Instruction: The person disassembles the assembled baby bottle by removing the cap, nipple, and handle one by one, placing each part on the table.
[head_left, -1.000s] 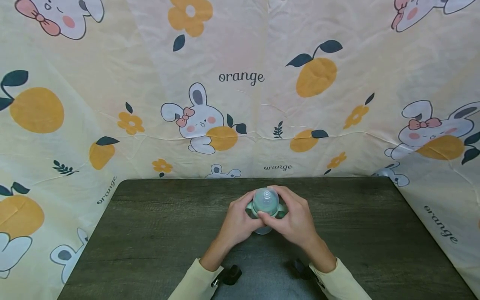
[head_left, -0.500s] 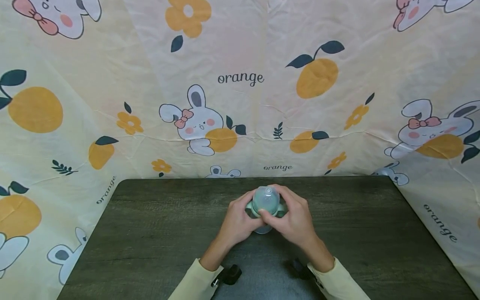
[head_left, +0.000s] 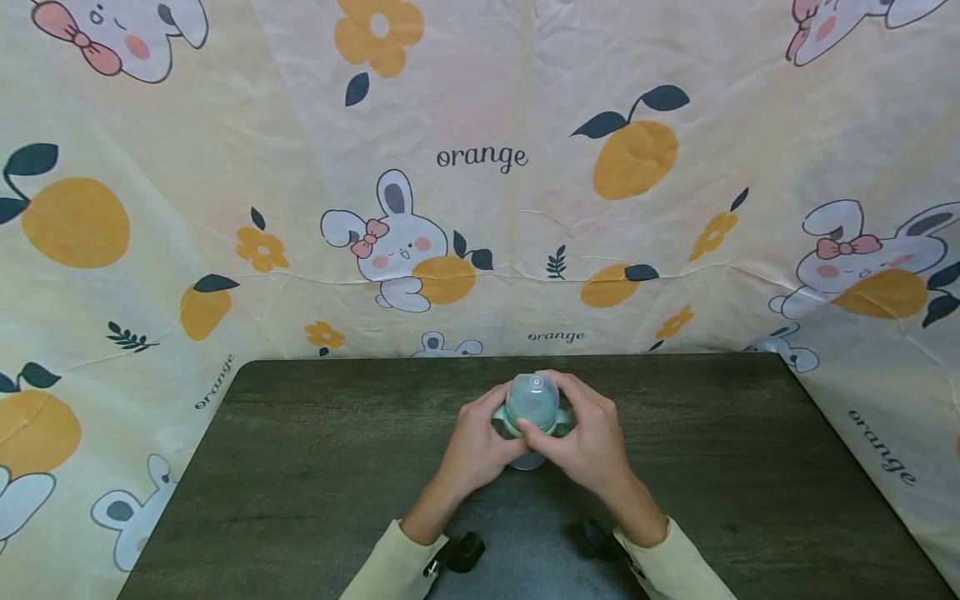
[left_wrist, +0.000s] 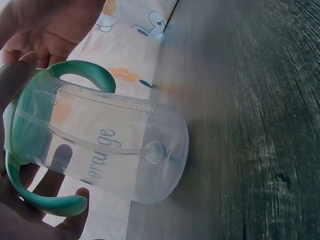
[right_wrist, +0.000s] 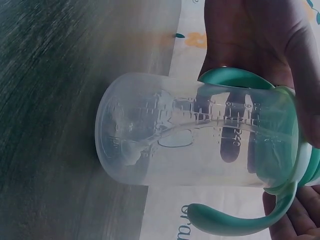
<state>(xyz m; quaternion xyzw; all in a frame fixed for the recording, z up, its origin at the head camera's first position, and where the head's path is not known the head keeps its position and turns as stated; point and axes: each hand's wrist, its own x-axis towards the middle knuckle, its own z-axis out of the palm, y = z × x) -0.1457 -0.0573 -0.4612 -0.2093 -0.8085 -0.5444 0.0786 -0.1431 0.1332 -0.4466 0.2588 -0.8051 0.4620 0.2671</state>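
Note:
A baby straw cup (head_left: pixel 532 407) stands between both hands near the far middle of the table, with a clear domed cap over its green top. Its see-through body (left_wrist: pixel 110 140) carries raised measuring marks, and a thin straw (right_wrist: pixel 175 131) with a weighted end runs inside. Curved green handles (right_wrist: pixel 235 223) stick out on two sides. My left hand (head_left: pixel 480 435) grips the cup's left side at the collar. On the other side, my right hand (head_left: pixel 588 429) holds the collar, its thumb across the front. Whether the base touches the table cannot be told.
A dark wood-grain table (head_left: pixel 337 467) spreads beneath the hands. Behind and beside it hangs a pale cloth (head_left: pixel 495 208) printed with rabbits and oranges. Black wrist devices (head_left: pixel 461 552) sit at the sleeve cuffs.
Both hands keep their hold on the straw cup in nearly the same spot. Only a slight shift of the head view shows.

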